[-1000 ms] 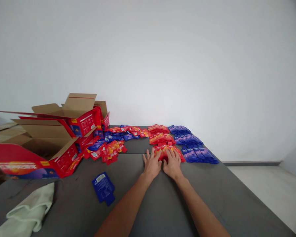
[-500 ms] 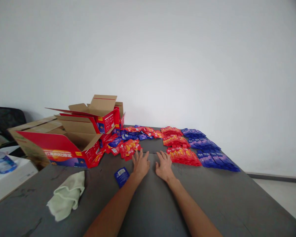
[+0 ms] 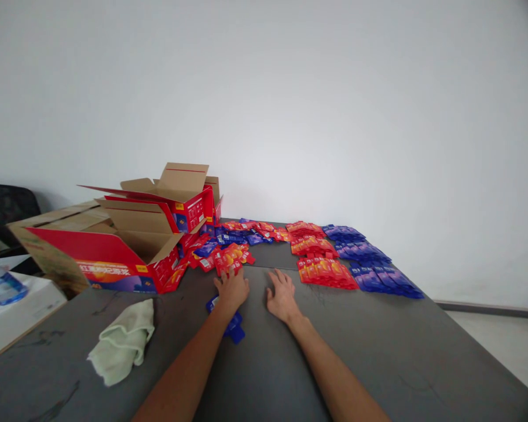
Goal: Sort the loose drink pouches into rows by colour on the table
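My left hand is at the near edge of a loose cluster of red pouches, its fingers apart and the fingertips at the closest pouch. Beneath my left wrist a blue pouch lies on the table, partly covered by the forearm. My right hand rests on the dark table with spread fingers and nothing in it. To its right are overlapping rows of red pouches, with rows of blue pouches beside them. More mixed red and blue pouches lie scattered farther back.
Open red cartons stand at the left, flaps up, with a plain cardboard box beyond. A pale green cloth lies crumpled at the front left. A blue-tinted bottle sits on a white box. A wall rises behind the table.
My left hand has shifted left, up to the red pouches. My right hand has moved slightly left along the table. The view has tilted a little.
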`<state>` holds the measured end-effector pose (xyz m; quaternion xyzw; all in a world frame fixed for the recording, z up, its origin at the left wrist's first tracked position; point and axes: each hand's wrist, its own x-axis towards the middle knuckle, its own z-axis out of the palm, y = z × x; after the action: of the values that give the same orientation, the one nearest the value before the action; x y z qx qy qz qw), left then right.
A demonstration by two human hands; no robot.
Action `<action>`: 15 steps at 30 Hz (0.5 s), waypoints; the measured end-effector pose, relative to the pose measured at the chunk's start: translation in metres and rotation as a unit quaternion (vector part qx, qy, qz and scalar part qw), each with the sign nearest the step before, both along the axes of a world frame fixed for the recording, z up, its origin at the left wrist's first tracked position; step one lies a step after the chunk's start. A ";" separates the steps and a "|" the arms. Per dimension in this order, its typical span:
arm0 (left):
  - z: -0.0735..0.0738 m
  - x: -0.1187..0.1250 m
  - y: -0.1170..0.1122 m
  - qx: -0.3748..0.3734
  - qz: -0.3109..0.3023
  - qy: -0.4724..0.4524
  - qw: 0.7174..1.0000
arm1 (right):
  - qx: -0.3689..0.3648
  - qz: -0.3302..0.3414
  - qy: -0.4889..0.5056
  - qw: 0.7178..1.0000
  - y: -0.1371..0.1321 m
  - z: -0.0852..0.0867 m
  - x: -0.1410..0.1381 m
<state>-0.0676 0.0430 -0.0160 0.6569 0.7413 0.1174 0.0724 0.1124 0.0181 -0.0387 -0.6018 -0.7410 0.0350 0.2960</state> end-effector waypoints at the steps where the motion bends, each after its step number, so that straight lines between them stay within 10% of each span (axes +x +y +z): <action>1: 0.003 -0.002 -0.003 -0.004 0.002 0.004 1.000 | -0.002 0.001 0.001 1.000 -0.001 -0.001 0.000; 15: 0.025 0.011 -0.042 -0.085 0.110 -0.002 0.990 | -0.046 0.026 0.004 0.999 -0.023 0.011 0.009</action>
<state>-0.0567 0.0012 0.0091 0.5622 0.8164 0.0626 0.1160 0.1216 -0.0049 -0.0273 -0.5949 -0.7528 0.0791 0.2704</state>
